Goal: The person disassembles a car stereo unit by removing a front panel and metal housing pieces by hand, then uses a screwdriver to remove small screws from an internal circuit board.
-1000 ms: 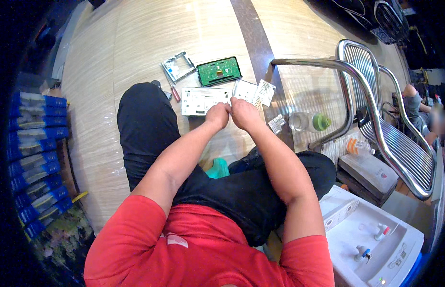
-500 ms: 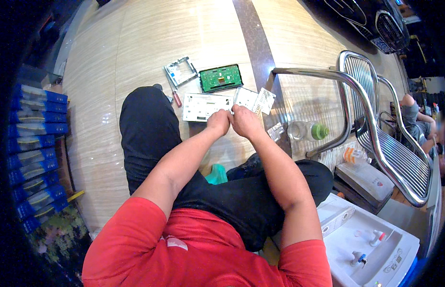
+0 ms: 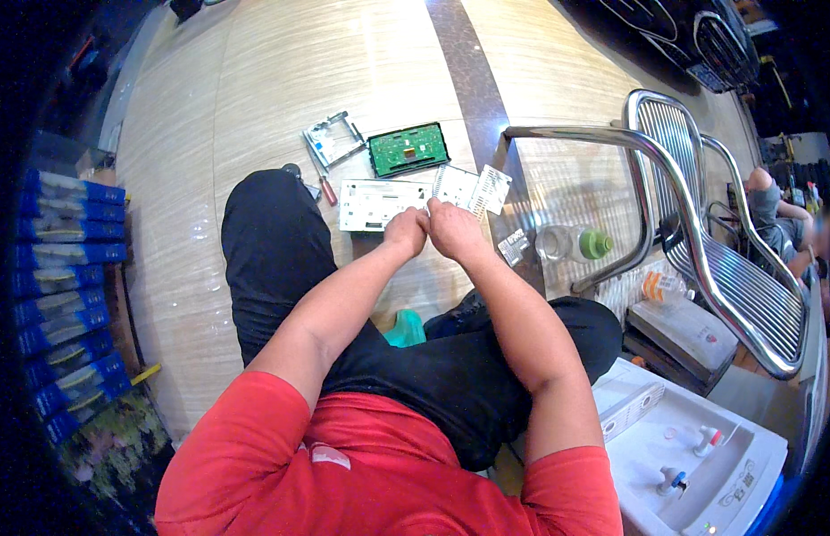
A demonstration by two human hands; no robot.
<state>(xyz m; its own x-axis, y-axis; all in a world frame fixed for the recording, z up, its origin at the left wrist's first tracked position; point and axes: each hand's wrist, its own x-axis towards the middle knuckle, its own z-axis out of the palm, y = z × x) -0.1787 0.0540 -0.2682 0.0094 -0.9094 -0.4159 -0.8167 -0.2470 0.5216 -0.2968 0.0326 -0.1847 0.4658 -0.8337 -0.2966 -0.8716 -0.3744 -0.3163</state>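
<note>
My left hand (image 3: 406, 232) and my right hand (image 3: 455, 230) meet in front of me, fingers closed and thumbs side by side. They are at the near right corner of a white metal housing panel (image 3: 366, 204) with cutouts. Whatever is between the fingertips is hidden or too small to name. Just beyond my right hand lie two perforated metal plates, one (image 3: 454, 186) close to the panel and another (image 3: 494, 189) farther right. Behind the panel is a green circuit board (image 3: 408, 150) in a black frame. A metal bracket frame (image 3: 334, 140) and a red-handled screwdriver (image 3: 328, 191) lie to the left.
A small metal plate (image 3: 513, 247) and a green-lidded clear bottle (image 3: 595, 244) stand right of my hands. A chrome-framed chair (image 3: 651, 143) rises beyond them. A plastic bottle (image 3: 665, 288) and a white water dispenser (image 3: 692, 447) are near right; blue boxes (image 3: 66, 268) are stacked left.
The view has shifted slightly. Both hands stay together at the panel's corner, with barely any movement of the fingers. The parts on the floor lie as before.
</note>
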